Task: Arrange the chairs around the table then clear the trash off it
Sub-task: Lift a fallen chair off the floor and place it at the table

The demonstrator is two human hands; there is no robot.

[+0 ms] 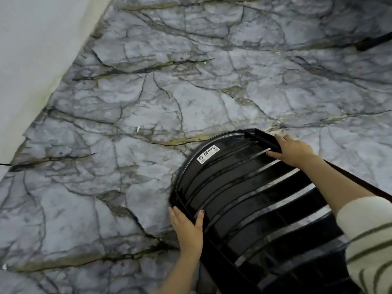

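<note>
A black plastic chair (244,194) with a slatted back fills the lower right of the head view, seen from above and behind. A white sticker (209,154) reading M972 sits on its curved top edge. My left hand (187,227) grips the left side of the chair back, thumb over the front. My right hand (293,150) grips the top right corner of the back. The table and any trash are out of view.
Grey marble-patterned floor (148,102) with dark veins covers most of the frame. A white wall (27,49) runs along the upper left. A dark object's edge (373,41) shows at the far upper right. Small white specks (138,128) lie on the floor.
</note>
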